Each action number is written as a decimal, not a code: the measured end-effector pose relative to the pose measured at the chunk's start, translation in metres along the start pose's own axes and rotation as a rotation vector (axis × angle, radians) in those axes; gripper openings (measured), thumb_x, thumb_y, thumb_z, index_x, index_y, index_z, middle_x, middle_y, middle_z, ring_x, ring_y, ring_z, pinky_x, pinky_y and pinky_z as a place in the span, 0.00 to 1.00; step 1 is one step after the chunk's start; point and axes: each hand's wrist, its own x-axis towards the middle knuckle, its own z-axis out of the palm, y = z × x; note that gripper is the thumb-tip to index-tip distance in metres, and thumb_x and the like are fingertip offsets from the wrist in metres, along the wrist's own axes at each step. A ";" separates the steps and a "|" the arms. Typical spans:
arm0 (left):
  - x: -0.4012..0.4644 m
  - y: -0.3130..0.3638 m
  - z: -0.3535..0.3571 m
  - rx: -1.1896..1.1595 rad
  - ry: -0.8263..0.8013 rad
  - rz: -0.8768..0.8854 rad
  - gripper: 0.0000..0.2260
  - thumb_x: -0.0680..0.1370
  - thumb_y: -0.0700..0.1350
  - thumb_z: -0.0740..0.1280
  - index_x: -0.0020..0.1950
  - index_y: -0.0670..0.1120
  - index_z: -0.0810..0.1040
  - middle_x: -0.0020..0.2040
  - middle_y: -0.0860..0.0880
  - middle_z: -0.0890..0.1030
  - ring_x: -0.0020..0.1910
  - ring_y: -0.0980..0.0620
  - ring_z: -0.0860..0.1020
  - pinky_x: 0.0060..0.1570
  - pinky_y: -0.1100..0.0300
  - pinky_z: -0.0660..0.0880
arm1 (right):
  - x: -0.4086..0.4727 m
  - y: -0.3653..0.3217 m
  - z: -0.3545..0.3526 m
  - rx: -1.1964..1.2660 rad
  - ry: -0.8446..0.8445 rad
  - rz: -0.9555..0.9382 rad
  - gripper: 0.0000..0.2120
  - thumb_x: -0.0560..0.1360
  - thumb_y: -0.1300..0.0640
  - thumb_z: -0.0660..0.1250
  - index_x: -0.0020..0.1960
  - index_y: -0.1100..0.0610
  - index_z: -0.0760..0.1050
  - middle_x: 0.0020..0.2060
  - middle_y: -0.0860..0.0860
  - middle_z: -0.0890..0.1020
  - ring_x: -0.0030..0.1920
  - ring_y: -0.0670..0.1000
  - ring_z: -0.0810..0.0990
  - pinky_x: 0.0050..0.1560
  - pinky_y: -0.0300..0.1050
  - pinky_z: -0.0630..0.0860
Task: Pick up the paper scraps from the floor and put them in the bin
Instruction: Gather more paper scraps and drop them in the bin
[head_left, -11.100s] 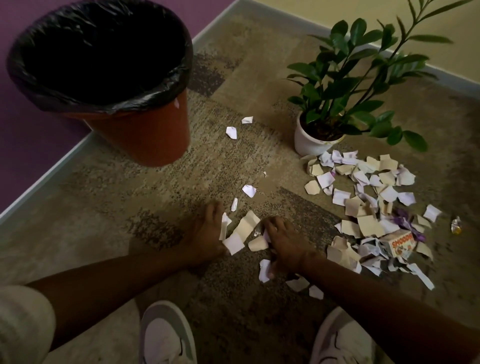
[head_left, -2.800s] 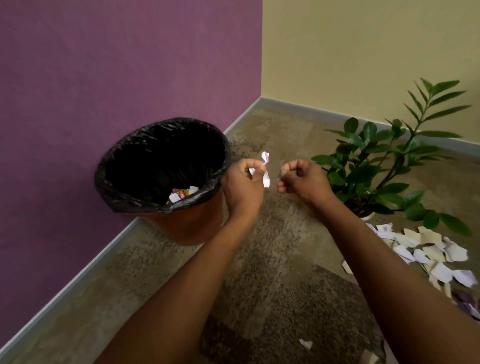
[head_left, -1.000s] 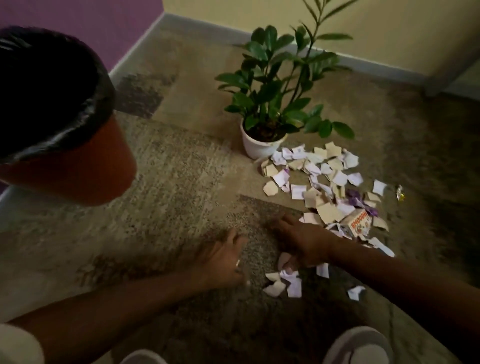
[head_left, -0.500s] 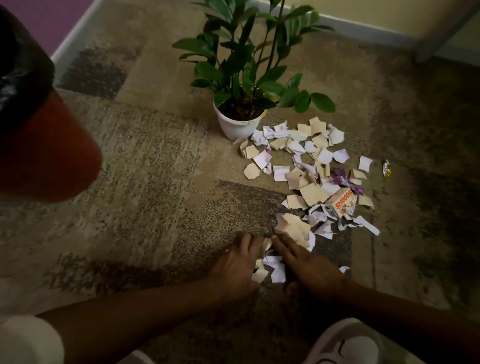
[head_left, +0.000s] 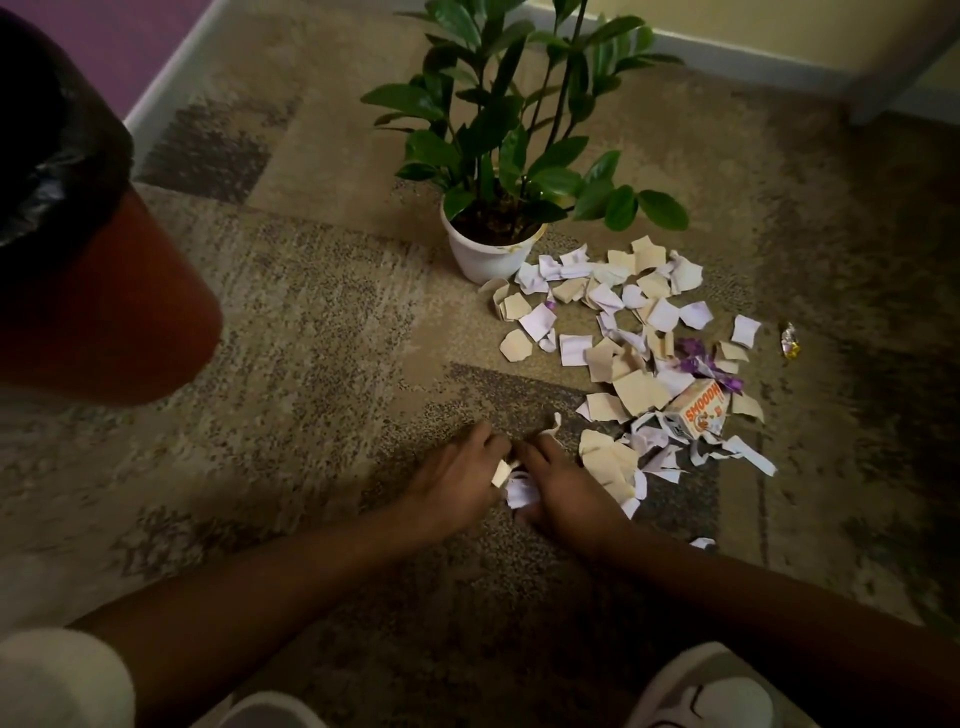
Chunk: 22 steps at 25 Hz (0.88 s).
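Low on the carpet, my left hand (head_left: 457, 480) and my right hand (head_left: 563, 486) are cupped against each other, fingers curled around a small bunch of white and tan paper scraps (head_left: 514, 483) pressed between them. One scrap pokes up above my right fingers. A wide scatter of paper scraps (head_left: 618, 332) lies to the right, running from the plant pot down to my right hand. The bin (head_left: 98, 296), orange with a black liner, stands at the left edge, an arm's length from my hands.
A potted plant (head_left: 488, 249) in a white pot stands behind the scatter. A small orange-and-white carton (head_left: 698, 410) and purple wrapper bits (head_left: 701, 364) lie among the scraps, a foil wrapper (head_left: 789, 340) farther right. My shoes (head_left: 711, 691) are at the bottom edge.
Half a second ago both hands lay flat, sweeping scraps together; now the fingers have curled and closed around the gathered bunch. The view has shifted slightly right.
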 end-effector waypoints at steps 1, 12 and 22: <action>0.001 -0.011 -0.004 -0.034 -0.015 0.018 0.25 0.71 0.54 0.73 0.64 0.52 0.68 0.61 0.50 0.68 0.52 0.44 0.78 0.47 0.51 0.76 | 0.006 -0.004 -0.001 0.012 0.018 0.006 0.37 0.66 0.57 0.73 0.72 0.55 0.62 0.63 0.54 0.67 0.52 0.59 0.78 0.48 0.50 0.76; -0.020 -0.072 -0.002 0.039 -0.042 0.139 0.36 0.64 0.60 0.76 0.66 0.54 0.64 0.62 0.54 0.63 0.48 0.53 0.74 0.41 0.58 0.72 | 0.044 -0.034 0.002 -0.085 -0.019 -0.021 0.34 0.64 0.54 0.76 0.66 0.52 0.66 0.61 0.53 0.68 0.51 0.55 0.77 0.49 0.47 0.77; -0.015 -0.045 -0.013 -0.183 0.128 -0.145 0.10 0.76 0.43 0.65 0.57 0.46 0.79 0.56 0.46 0.78 0.53 0.44 0.77 0.48 0.55 0.71 | 0.065 -0.052 0.018 -0.039 0.081 0.030 0.16 0.69 0.58 0.70 0.56 0.54 0.74 0.55 0.54 0.73 0.50 0.59 0.79 0.48 0.51 0.78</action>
